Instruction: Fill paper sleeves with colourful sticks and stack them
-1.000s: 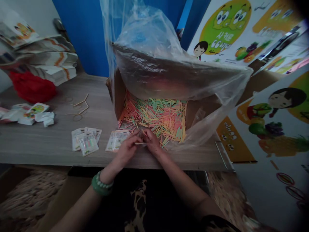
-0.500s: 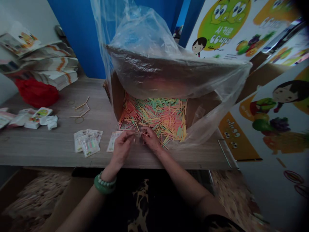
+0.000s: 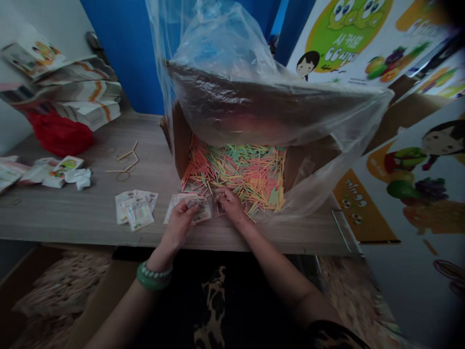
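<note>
My left hand (image 3: 180, 220), with a green bead bracelet on its wrist, is closed on a small clear packet (image 3: 202, 209) just above the pile of packets (image 3: 178, 202) at the table's front edge. To its right, my right hand (image 3: 228, 204) rests at the near edge of the heap of coloured sticks (image 3: 242, 175), fingers curled on some sticks. The sticks, pink, green, yellow and orange, fill an open cardboard box (image 3: 179, 145) lined with a big clear plastic bag (image 3: 254, 97).
A second pile of small packets (image 3: 134, 210) lies left of my hands. Loose plain sticks (image 3: 125, 160), white wrappers (image 3: 61, 172), a red bag (image 3: 60, 135) and stacked printed sheets (image 3: 72, 92) sit further left. Cartoon posters (image 3: 399, 145) stand at the right.
My hands, which met over a stick at the box's edge, have drawn apart. The left now holds a packet a little lower and to the left; the right stays by the sticks.
</note>
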A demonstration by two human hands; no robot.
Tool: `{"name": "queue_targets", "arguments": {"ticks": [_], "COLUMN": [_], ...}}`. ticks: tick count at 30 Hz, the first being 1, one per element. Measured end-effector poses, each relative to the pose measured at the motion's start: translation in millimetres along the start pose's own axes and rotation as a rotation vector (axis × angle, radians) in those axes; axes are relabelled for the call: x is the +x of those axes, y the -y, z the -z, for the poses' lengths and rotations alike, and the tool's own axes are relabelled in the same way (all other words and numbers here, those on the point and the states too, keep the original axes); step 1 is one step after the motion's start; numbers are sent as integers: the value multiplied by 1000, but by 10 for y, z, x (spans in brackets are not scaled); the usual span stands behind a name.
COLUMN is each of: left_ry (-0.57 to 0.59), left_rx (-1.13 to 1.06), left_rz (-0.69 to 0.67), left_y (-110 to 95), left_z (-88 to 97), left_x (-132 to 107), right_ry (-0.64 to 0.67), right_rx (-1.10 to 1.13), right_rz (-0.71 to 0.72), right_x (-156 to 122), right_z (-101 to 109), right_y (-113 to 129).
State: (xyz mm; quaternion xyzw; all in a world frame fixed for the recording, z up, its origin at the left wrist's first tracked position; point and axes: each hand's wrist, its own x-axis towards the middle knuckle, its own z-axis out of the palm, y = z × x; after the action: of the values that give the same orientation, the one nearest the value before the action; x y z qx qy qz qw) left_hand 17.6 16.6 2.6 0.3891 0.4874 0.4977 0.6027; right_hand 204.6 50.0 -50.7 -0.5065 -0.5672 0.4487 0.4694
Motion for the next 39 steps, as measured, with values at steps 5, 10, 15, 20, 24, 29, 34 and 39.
{"name": "queue_targets", "arguments": {"ticks": [5,10,15,20,24,29,34,39], "left_ry": [13,96,196,171,86,103,109,92], "left_rx": [-67,-90,-45,60,125,261,345,293], "left_rz": [61,100,140,100,84,7,31,125], "left_y": [51,135,133,139,102,-1,-20,-65], "left_z": [156,73,3,13,16,-4,-26,-61], "left_x": [-12,-60,-77,-59,-45,-63,-113,-151], "right_ry": [-110,-55,27,-62,-167,-92,-94,-115], "right_rx": [201,50,-87,49,297,470,495,442], "right_rz": [-20,-19,6,23,33,42,76,110], "right_x": [42,-7,-52,-33,-6,-60,-119,-158], "right_z": [31,-71,-82,-44,-14,-75,-196,-310], "right_y": [52,37,32,139,375,775,992,1059]}}
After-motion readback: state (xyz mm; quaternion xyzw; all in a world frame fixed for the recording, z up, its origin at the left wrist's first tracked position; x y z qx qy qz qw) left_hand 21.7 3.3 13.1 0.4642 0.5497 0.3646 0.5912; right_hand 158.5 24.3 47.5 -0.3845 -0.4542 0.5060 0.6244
